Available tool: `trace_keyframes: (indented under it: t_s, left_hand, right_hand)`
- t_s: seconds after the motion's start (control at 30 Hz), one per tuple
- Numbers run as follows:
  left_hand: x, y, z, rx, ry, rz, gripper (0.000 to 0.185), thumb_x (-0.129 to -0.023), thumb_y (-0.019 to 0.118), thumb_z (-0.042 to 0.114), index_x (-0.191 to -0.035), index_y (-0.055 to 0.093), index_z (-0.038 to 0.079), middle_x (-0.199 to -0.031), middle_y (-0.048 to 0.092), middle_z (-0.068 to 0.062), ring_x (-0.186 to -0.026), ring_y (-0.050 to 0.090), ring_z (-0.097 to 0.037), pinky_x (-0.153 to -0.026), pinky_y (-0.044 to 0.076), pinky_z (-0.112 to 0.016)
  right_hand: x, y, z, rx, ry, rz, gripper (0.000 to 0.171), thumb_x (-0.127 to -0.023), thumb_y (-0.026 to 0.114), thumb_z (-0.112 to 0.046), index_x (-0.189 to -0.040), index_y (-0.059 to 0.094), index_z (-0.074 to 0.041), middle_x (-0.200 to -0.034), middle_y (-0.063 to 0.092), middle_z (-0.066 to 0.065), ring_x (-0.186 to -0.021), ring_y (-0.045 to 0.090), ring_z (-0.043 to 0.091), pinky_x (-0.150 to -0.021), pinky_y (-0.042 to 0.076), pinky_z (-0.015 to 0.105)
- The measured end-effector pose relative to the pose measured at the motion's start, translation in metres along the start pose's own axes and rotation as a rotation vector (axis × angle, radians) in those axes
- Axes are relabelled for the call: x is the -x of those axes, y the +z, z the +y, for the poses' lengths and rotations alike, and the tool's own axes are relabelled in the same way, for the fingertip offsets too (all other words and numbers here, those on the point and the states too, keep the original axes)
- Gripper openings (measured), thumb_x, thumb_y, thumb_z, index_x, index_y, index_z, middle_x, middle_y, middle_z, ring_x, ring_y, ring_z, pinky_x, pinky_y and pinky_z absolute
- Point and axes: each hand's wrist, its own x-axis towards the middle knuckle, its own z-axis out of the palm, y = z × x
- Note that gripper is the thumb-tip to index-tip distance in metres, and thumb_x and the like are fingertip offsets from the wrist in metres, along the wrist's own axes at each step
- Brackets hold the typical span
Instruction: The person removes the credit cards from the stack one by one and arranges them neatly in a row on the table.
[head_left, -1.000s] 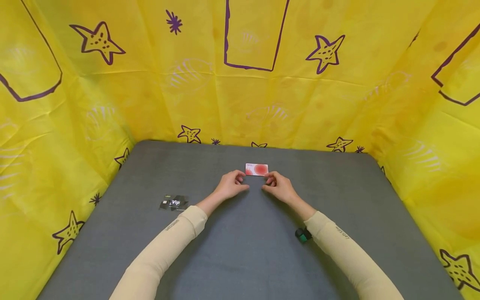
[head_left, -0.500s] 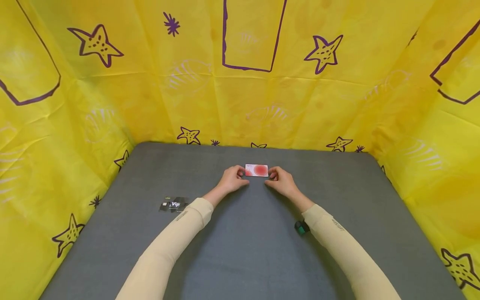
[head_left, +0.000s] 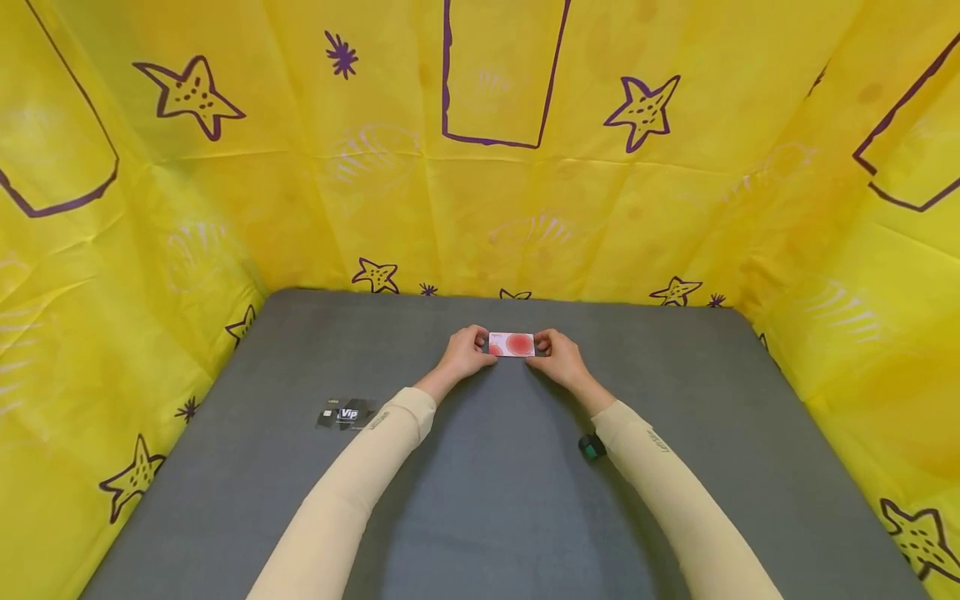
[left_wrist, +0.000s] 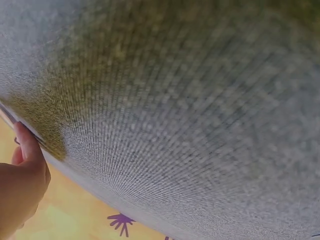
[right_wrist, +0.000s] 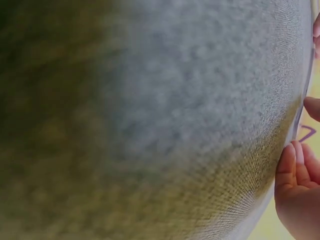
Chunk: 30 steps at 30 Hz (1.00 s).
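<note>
A white card [head_left: 512, 345] with red circles lies at the far middle of the table in the head view. My left hand [head_left: 463, 353] pinches its left end, the thumb at the near corner. On the opposite end my right hand [head_left: 559, 357] pinches it in the same way. In the left wrist view, the left hand [left_wrist: 22, 182] is at the lower left, against the card's thin edge. The right wrist view has the right hand [right_wrist: 297, 187] at the right border. Whether the card is raised off the table cannot be told.
A dark, partly see-through card [head_left: 345, 414] marked "Vip" lies on the grey table [head_left: 480, 517], left of the left forearm. Yellow curtains [head_left: 480, 217] with starfish drawings stand behind and at both sides. A black and green device [head_left: 591, 447] sits at the right wrist.
Both thumbs have come up to the near corners of the white card, and the hands have closed in on its ends. The head view has tilted slightly upward.
</note>
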Motion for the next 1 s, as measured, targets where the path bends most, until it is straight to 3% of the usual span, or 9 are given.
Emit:
trace_keyframes:
  t_s: [0.43,1.0]
  left_hand:
    - [-0.010,0.002,-0.001,-0.017,0.003,-0.008,0.050,-0.077,0.081,0.012,-0.119,0.060,-0.004,-0.097,0.058,-0.011,-0.087,0.052,-0.022,-0.078,0.045,-0.031]
    - [-0.014,0.000,-0.004,-0.022,-0.005,-0.076,0.055,-0.079,0.081,0.015,-0.126,0.059,-0.003,-0.100,0.056,-0.010,-0.087,0.051,-0.020,-0.078,0.044,-0.029]
  right_hand:
    - [-0.008,0.002,-0.002,0.023,0.003,-0.021,0.051,-0.079,0.077,-0.017,-0.120,0.057,0.007,-0.102,0.060,0.018,-0.091,0.054,0.031,-0.086,0.045,0.042]
    - [-0.010,0.001,0.000,0.029,0.006,-0.069,0.052,-0.081,0.076,-0.019,-0.122,0.057,0.006,-0.104,0.058,0.017,-0.094,0.051,0.030,-0.086,0.042,0.041]
